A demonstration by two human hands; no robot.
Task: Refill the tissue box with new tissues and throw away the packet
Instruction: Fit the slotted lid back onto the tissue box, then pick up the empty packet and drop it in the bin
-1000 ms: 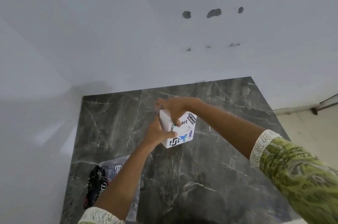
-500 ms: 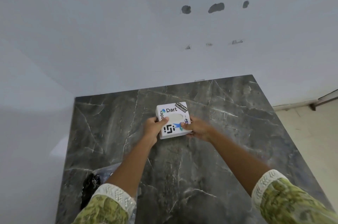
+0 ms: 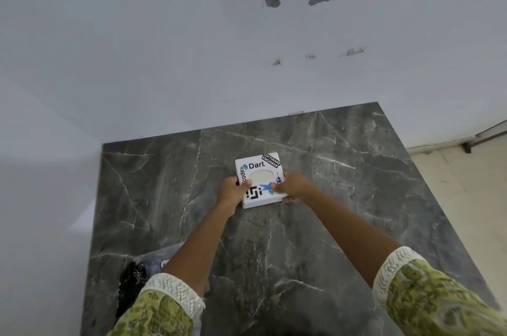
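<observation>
A white square tissue box (image 3: 259, 168) with stickers and an oval opening on top lies flat on the dark marble table (image 3: 343, 198). Pale tissue shows through the opening. My left hand (image 3: 233, 191) grips the box's left side, thumb on top. My right hand (image 3: 292, 184) grips its right side, thumb on the lid. The clear plastic tissue packet (image 3: 153, 261) with a black printed end lies at the table's near left, partly hidden by my left forearm.
White walls close in behind and to the left of the table. The table's right edge drops to a beige floor (image 3: 466, 184). Bare marble surrounds the box on all sides.
The box was tilted up in both hands; it has since been laid flat on the table with its opening facing up. My right hand moved from the top to the right side.
</observation>
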